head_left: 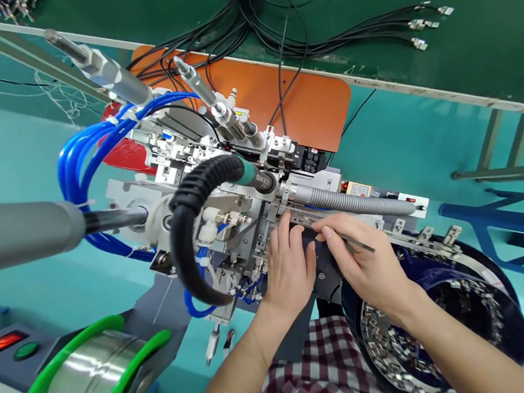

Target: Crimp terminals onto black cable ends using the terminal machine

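Left hand (290,271) laid open and palm-down, fingers (288,234) straight and close together, tips resting on the front of the machine (227,218) just below a narrow metal rail (304,219). Right hand (368,269) close against it, thumb and forefinger pinched on a thin dark tool (362,247). Tool held nearly level, free end pointing right, working end hidden under the fingertips at the rail.

Just above both hands, a grey ribbed hose (350,203) lying along the machine and slanting down to the right. Left of the hands, a thick black ribbed hose (188,228) curled in a loop, with a bundle of blue tubes (72,171) behind it. Under the right wrist, a dark round bowl (515,326) holding many small bright metal parts (388,351). Below the forearms, red-and-white checked cloth (327,363).

At lower left, a green-rimmed spool (90,367) wound with shiny metal strip, and near it a red switch (0,343) and a green button (25,351). Behind the machine, an orange panel (308,102). Further back, a green worktop (462,66) with black cables (321,36) lying on it, some ending in small metal plugs. At far right, a blue frame (500,223) on the teal floor (423,138).
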Tool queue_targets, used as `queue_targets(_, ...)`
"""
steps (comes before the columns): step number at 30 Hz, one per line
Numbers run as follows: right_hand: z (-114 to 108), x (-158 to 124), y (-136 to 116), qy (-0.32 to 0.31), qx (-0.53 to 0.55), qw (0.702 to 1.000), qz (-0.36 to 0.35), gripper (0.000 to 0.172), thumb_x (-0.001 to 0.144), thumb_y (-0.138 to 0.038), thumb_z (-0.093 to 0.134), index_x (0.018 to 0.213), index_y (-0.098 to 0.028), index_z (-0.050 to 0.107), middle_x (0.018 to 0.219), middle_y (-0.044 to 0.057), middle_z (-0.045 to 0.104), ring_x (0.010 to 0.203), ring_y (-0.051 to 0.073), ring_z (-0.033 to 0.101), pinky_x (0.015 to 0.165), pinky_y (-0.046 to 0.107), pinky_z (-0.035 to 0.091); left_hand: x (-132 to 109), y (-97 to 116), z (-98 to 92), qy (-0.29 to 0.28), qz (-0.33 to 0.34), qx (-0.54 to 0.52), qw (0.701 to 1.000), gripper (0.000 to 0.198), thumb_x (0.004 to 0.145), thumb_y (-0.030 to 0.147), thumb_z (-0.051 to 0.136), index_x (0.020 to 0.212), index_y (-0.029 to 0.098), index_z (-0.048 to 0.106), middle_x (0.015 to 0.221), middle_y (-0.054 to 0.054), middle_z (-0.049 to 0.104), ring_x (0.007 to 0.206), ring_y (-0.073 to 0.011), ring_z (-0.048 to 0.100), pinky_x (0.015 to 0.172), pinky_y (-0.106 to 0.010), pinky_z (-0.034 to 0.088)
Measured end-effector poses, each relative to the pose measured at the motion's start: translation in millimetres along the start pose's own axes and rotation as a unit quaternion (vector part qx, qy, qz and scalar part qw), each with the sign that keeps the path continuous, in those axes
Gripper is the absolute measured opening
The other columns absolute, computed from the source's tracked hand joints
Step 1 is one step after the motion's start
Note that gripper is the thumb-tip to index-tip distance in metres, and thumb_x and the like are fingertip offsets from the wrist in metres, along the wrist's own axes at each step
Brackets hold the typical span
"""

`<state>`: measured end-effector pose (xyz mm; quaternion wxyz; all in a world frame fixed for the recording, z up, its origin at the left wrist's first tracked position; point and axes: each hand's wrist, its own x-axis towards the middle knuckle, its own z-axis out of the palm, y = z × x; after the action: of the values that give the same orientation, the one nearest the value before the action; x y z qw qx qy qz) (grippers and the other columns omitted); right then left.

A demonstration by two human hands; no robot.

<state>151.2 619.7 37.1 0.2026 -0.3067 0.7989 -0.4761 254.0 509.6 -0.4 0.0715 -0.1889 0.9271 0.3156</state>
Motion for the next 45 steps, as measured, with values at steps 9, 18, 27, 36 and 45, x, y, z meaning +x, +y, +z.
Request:
queue_targets(9,-2,-5,7,0.031,0.021,0.999,0.018,0.015,0.096,-0.016,0.049,0.1,-0.019,0.063,0.094,0.006,0.069,0.083,0.017,0.067,0.076,0.03,0.054,1,6,8.8,0.041,-0.008,0.025,0.999,0.029,0.097,0.026,0.04,0.122,0.013,0.048,0.147,-0.022,0.038,0.13,-0.0323,0.04,0.102,-0.053,0.04)
queue_targets(18,2,-4,2,0.027,-0.001,0.997,-0.07,0.021,0.093,-0.011,0.047,0.106,-0.021,0.06,0.095,0.007,0.069,0.09,0.02,0.066,0.08,0.034,0.054,-3,9,18.7,0.046,-0.011,0.083,0.995,0.033,0.092,0.024,0.046,0.123,0.014,0.047,0.148,-0.021,0.037,0.121,-0.0358,0.046,0.094,-0.054,0.045)
queue_targets(27,14,6,14,-0.026,0.039,0.996,-0.078,0.021,0.093,-0.009,0.048,0.106,-0.02,0.059,0.099,0.006,0.068,0.092,0.018,0.064,0.084,0.033,0.054,-3,7,18.6,0.045,-0.008,0.084,0.995,0.044,0.095,0.025,0.042,0.137,0.014,0.038,0.15,-0.022,0.035,0.126,-0.0342,0.045,0.096,-0.053,0.044)
queue_targets(36,11,8,12,-0.038,-0.005,0.994,-0.106,0.02,0.092,-0.009,0.047,0.106,-0.019,0.057,0.101,0.008,0.068,0.095,0.019,0.064,0.085,0.034,0.055,-5,5,19.7,0.047,0.008,0.091,0.995,0.046,0.095,0.028,0.042,0.138,0.012,0.037,0.147,-0.024,0.037,0.127,-0.0355,0.044,0.096,-0.054,0.044)
queue_targets(45,14,13,5,-0.057,-0.032,0.992,-0.111,0.019,0.095,-0.013,0.041,0.102,-0.015,0.058,0.099,0.011,0.069,0.091,0.02,0.064,0.081,0.036,0.056,-8,4,21.9,0.021,0.042,0.162,0.986,0.055,0.094,0.023,0.042,0.144,0.004,0.028,0.147,-0.029,0.035,0.13,-0.0357,0.042,0.103,-0.053,0.041)
